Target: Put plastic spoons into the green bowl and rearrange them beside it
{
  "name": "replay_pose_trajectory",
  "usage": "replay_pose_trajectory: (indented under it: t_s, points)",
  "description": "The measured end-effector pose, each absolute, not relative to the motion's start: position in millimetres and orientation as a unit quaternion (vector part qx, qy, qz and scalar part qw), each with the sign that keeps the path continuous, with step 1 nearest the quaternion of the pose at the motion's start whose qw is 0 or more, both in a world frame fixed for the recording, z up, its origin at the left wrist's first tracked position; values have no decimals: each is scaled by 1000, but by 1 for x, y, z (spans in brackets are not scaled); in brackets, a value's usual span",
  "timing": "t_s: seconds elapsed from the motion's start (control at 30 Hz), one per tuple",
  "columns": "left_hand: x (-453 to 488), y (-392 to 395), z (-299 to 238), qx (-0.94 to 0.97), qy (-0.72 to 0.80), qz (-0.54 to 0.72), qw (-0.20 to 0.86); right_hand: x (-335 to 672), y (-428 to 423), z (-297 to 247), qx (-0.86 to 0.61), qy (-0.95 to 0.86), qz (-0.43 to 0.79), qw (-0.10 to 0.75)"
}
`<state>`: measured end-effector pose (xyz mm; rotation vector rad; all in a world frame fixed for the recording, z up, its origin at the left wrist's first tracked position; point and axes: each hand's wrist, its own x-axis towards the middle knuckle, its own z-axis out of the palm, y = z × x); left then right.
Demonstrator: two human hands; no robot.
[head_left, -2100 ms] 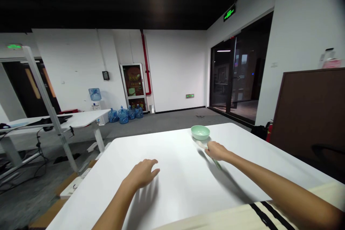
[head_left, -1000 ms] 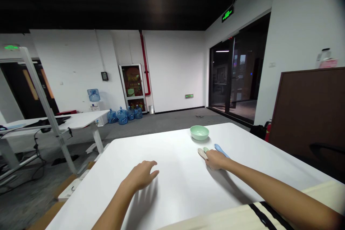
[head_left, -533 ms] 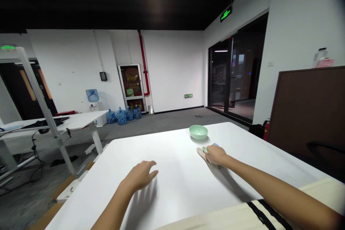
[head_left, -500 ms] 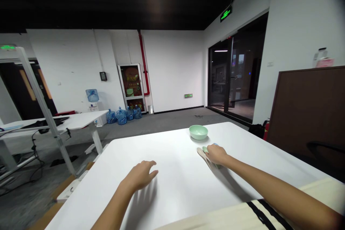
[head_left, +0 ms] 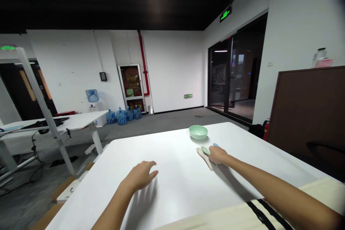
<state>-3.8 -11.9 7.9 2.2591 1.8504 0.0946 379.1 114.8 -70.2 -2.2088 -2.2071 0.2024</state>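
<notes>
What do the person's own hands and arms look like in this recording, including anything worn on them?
The left hand and right hand are bare, with no glove, ring or watch visible. The forearms show no sleeves. Cream cloth with black stripes, apparently clothing, shows along the bottom edge.

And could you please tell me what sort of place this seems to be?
Probably an office or shared workroom: there is a water cooler with large water bottles on the floor nearby, and a lit exit sign.
</notes>
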Motion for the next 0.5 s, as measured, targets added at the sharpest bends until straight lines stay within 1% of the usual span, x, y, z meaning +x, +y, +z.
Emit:
replay_pose_trajectory:
  t_s: [0.17, 0.37, 0.5]
  points:
    - [-5, -11, 7, 775, 624, 28, 100, 366, 116, -51, -697, -713, 65, 50]
    - [-6, -10, 4, 775, 623, 34, 97, 326, 112, -28, -654, -750, 92, 35]
    - [-6, -11, 5, 776, 622, 36, 97, 296, 105, -27, -646, -755, 104, 36]
